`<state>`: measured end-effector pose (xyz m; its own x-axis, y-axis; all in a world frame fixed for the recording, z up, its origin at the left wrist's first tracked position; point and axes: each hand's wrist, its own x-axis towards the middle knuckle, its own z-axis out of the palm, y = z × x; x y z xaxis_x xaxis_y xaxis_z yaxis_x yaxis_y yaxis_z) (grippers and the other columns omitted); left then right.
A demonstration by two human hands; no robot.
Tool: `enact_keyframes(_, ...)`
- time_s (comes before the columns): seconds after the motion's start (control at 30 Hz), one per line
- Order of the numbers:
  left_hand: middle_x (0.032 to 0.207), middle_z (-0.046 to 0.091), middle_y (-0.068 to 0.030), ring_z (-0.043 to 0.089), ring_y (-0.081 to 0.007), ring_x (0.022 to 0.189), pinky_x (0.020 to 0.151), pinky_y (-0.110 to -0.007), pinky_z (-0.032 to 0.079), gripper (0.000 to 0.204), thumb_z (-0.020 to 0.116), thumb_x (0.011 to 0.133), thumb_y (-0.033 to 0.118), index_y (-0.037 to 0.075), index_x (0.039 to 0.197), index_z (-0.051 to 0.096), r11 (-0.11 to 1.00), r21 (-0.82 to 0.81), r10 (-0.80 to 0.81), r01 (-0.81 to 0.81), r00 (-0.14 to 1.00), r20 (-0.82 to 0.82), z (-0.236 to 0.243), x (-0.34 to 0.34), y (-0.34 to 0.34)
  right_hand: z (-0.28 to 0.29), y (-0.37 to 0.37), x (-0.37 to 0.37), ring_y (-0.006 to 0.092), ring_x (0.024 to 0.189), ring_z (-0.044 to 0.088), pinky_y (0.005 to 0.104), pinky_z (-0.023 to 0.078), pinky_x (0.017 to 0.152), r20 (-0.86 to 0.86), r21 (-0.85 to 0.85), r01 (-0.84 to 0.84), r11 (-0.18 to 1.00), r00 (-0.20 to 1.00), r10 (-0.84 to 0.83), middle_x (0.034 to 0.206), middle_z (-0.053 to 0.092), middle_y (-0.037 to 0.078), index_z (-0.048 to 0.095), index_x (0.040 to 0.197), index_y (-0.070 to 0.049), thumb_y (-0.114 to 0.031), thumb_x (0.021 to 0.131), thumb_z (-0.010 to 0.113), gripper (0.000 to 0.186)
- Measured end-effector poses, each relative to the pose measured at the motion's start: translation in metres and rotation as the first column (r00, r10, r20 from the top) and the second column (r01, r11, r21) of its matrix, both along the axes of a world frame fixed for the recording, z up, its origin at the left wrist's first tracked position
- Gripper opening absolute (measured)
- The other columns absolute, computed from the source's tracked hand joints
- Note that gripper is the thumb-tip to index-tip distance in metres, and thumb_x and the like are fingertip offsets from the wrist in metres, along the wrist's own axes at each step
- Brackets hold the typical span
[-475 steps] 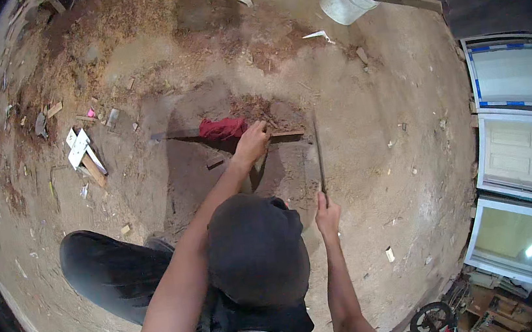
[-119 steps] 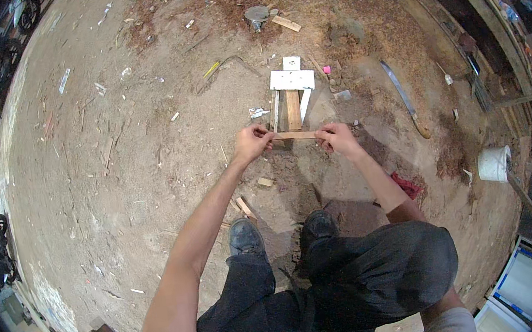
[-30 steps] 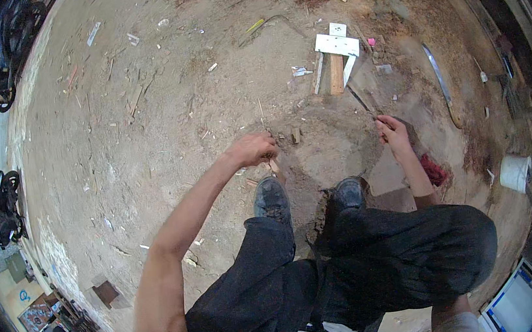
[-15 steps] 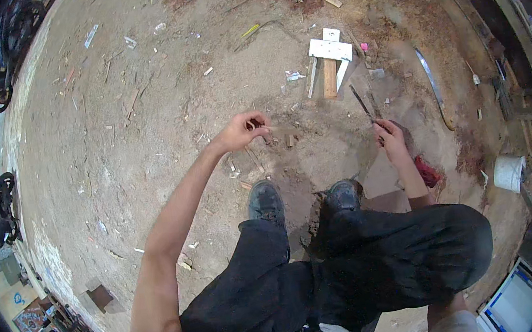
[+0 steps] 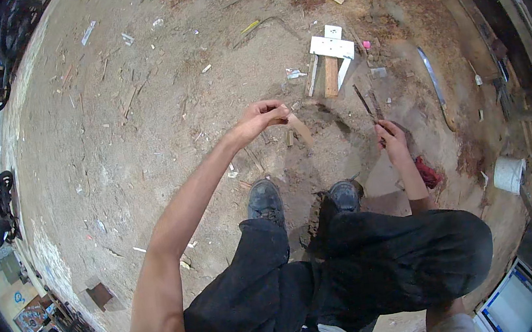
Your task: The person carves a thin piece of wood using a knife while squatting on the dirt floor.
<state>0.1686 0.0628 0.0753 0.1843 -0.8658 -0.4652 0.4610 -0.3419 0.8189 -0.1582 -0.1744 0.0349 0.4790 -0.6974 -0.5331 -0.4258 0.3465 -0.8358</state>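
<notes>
My left hand is pinched closed above the ground, left of centre. From its fingertips hangs a thin tan strip, smeared by motion, so its material is unclear. Closed in front of my right shoe, my right hand grips a dark, narrow, blade-like tool that points up and to the left. Its handle is mostly hidden by the fingers. Beyond both hands lies a white slotted block with a wooden piece and white legs under it.
A long curved blade lies on the dirt at the right. Near my right forearm is a red cloth. Farther right stands a white bucket. Wood scraps and litter dot the ground; my two dark shoes are close by.
My left hand has moved up and to the right, and the tan strip now shows plainly below its fingertips. The right hand has barely moved, still holding the tool.
</notes>
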Motion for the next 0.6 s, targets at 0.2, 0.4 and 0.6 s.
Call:
enact_keyframes(0.2,0.098,0.064,-0.0052,0.063,-0.0167,0.098,0.09,-0.035,0.049,0.02,0.06,0.094,0.022,0.004,0.103,0.061,0.997,-0.067,0.02,-0.027,0.996,-0.09,0.002,-0.013,-0.007,-0.003,-0.001,0.0,0.0074,0.058,0.05,0.0241,0.04,0.049,-0.008,-0.001,0.032,0.999,0.999,-0.032,0.072,0.055,-0.001,0.062,0.113,-0.002,-0.016,0.087,0.068,0.03)
enact_keyframes(0.4,0.085,0.059,0.0016,0.059,-0.0128,0.087,0.086,-0.032,0.047,0.015,0.063,0.091,0.024,0.01,0.091,0.056,0.963,-0.268,-0.036,-0.039,0.962,-0.271,0.021,-0.025,-0.009,-0.004,0.005,0.007,0.0053,0.052,0.046,0.0234,0.037,0.045,0.002,-0.072,-0.043,0.996,0.999,0.043,0.068,0.055,-0.002,0.064,0.107,-0.002,-0.014,0.086,0.07,0.025)
enact_keyframes(0.6,0.082,0.054,0.0029,0.055,-0.0113,0.085,0.091,-0.035,0.043,0.019,0.065,0.09,0.024,0.013,0.086,0.05,0.919,-0.392,-0.199,0.049,0.915,-0.351,0.023,-0.031,-0.017,0.007,0.008,0.014,0.0044,0.048,0.044,0.0219,0.034,0.043,0.006,-0.138,-0.127,0.982,0.992,0.129,0.065,0.054,-0.003,0.064,0.102,-0.002,-0.013,0.087,0.069,0.019)
